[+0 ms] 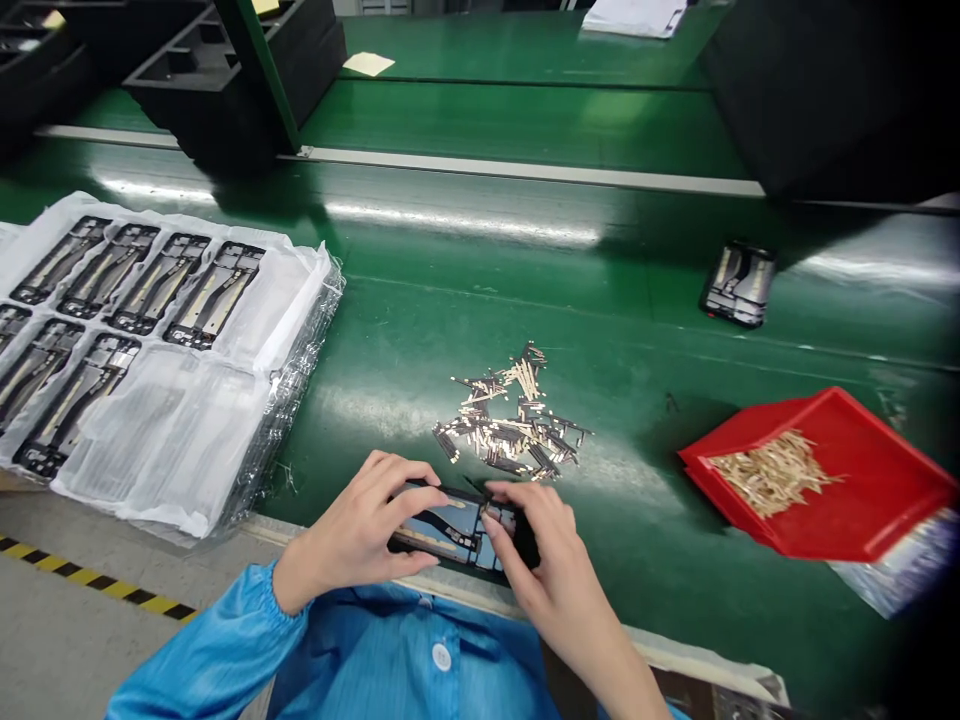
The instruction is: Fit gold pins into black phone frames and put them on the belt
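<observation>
Both my hands hold a dark phone frame part (457,527) at the near edge of the green belt. My left hand (367,530) grips its left end, fingers curled over the top. My right hand (544,560) holds the right end, with thumb and forefinger pinched on the part's upper edge, possibly on a small strip. Just beyond the hands lies a loose pile of small gold-and-black strips (514,420).
A stack of clear trays (187,440) holding several similar frames sits at the left. A red bin (862,500) with gold strips stands at the right. Another frame part (739,283) lies farther out on the belt (465,280). Black foam trays (225,70) stand at the back.
</observation>
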{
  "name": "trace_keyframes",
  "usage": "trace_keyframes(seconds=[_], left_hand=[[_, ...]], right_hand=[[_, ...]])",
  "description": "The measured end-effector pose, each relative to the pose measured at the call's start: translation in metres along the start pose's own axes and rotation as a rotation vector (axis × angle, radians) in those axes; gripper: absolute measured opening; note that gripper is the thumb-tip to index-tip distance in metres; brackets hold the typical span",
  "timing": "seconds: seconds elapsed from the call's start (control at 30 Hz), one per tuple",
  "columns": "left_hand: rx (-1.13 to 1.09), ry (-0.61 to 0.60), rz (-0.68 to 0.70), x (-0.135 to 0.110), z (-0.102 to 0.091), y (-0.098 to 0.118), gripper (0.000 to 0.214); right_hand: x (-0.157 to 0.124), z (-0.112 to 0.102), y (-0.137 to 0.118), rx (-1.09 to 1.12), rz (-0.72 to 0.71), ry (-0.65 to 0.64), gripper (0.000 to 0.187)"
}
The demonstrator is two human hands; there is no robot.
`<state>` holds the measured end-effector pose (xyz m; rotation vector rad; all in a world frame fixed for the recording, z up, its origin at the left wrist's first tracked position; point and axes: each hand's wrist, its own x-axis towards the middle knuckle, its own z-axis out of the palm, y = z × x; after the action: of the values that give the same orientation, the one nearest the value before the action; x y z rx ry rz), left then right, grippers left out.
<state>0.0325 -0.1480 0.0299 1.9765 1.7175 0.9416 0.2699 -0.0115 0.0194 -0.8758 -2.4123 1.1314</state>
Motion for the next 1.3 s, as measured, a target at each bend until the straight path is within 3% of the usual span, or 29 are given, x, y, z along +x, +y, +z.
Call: trace_keyframes(seconds=[0.1,0.23,0.4,0.77,0.9,1.07,1.2,1.3], left_hand=[[0.004,0.051,0.021,0.001,0.003,0.01,0.059],[0.007,0.054,-0.028,0.006,0.005,0.03,0.065],[-0.019,-0.019,-0.172,0.014,0.004,0.049,0.094],[0.01,-0.084,-0.205,0.019,0.007,0.059,0.115],[0.035,-0.071,-0.211,0.02,0.01,0.064,0.115],[0.036,-0.102,-0.248,0.018,0.009,0.064,0.119],[0.039,-0.125,-0.242,0.018,0.008,0.062,0.115],[0.046,-0.137,-0.223,0.019,0.006,0.063,0.11]], right_hand=[[-0.006,-0.003,-0.007,0.257,0.168,-0.082,0.02],[-0.011,-0.007,-0.013,0.523,0.368,-0.038,0.033],[-0.016,-0.015,-0.009,0.772,0.442,-0.157,0.039],[-0.021,-0.014,-0.004,0.703,0.389,-0.099,0.037],[-0.018,-0.009,-0.003,0.739,0.41,0.007,0.036],[-0.014,-0.02,0.003,0.631,0.276,-0.073,0.03],[-0.009,-0.03,0.009,0.372,0.021,0.091,0.019],[-0.005,-0.034,0.01,0.261,-0.181,0.129,0.013]])
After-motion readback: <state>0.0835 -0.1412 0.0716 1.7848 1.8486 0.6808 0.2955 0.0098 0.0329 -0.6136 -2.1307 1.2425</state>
